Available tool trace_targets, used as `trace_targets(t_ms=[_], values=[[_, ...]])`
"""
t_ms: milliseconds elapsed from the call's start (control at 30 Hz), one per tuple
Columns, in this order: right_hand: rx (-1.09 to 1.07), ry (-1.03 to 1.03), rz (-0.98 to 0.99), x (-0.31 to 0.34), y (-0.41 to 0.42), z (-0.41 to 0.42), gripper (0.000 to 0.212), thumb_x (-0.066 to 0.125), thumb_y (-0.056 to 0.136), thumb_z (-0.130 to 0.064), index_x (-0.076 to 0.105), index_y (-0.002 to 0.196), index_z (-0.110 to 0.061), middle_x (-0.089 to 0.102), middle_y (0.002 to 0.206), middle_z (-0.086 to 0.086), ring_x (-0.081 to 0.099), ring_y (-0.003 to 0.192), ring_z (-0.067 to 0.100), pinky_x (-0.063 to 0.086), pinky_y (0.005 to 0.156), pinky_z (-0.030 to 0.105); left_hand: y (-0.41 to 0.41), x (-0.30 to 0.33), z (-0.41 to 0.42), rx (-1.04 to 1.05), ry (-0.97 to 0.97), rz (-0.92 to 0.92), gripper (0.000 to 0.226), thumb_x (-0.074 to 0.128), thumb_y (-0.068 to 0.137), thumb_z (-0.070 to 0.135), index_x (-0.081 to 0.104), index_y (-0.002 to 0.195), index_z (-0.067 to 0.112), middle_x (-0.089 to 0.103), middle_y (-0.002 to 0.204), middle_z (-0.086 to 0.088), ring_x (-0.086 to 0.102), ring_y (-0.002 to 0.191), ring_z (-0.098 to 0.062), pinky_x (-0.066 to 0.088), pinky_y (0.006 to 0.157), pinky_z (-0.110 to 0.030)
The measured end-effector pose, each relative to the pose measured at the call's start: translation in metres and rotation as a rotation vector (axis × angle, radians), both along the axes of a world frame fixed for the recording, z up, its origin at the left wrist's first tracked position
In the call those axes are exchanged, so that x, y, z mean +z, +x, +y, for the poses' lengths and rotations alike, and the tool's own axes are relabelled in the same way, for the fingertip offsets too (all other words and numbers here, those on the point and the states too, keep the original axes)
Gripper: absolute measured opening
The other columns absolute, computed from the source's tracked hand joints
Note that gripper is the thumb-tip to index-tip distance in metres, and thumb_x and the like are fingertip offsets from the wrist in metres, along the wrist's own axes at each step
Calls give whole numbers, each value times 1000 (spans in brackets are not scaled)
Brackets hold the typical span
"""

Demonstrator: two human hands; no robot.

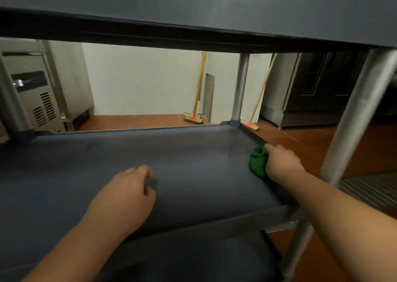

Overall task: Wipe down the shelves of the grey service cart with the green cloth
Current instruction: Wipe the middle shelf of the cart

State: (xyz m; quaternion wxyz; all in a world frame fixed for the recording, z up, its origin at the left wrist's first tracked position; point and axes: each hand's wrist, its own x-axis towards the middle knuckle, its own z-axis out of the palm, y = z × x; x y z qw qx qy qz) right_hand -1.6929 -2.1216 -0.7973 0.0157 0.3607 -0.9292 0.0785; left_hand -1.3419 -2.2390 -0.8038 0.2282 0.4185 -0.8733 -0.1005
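The green cloth point(257, 163) is bunched and gripped by the curled fingers of the right hand point(281, 163), pressed onto the middle shelf point(171, 163) of the grey service cart point(193, 15) against the shelf's right rim, near the far right corner post point(240, 88). The left hand point(124, 198) is rested on the shelf near its front edge, fingers loosely curled, nothing held. Two brooms point(193, 116) are leaned on the white wall point(139, 77) behind, over the orange-brown floor point(322, 148).
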Motion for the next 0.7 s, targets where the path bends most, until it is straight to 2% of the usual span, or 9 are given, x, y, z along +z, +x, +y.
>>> trace_targets(t_ms=[233, 333, 467, 700], values=[[35, -127, -76, -2, 53, -50, 42, 48, 85, -10, 55, 119, -34, 59, 122, 7, 57, 110, 33, 50, 95, 51, 81, -1, -32, 129, 29, 76, 20, 51, 89, 29, 52, 108, 35, 57, 107, 13, 54, 100, -10, 50, 82, -35], [103, -128, -78, -4, 96, -90, 35, 49, 84, -15, 56, 113, -34, 62, 123, 8, 57, 112, 32, 47, 99, 46, 125, -6, -49, 189, 70, 141, 20, 50, 88, 27, 53, 107, 34, 57, 104, 11, 54, 98, -11, 49, 82, -35], [228, -114, -88, -5, 179, -152, 40, 50, 84, -16, 56, 121, -30, 63, 123, 11, 59, 110, 34, 49, 97, 41, 184, -14, -67, 263, 65, 223, 12, 49, 84, 27, 51, 95, 32, 56, 91, 11, 53, 90, -14, 49, 79, -38], [563, -84, -98, -10, 357, -260, 45, 50, 87, -19, 51, 131, -25, 62, 123, 10, 60, 109, 32, 51, 94, 40, 266, -22, -97, 375, 27, 220, 11, 46, 84, 23, 51, 95, 26, 57, 98, 4, 53, 99, -21, 47, 83, -41]])
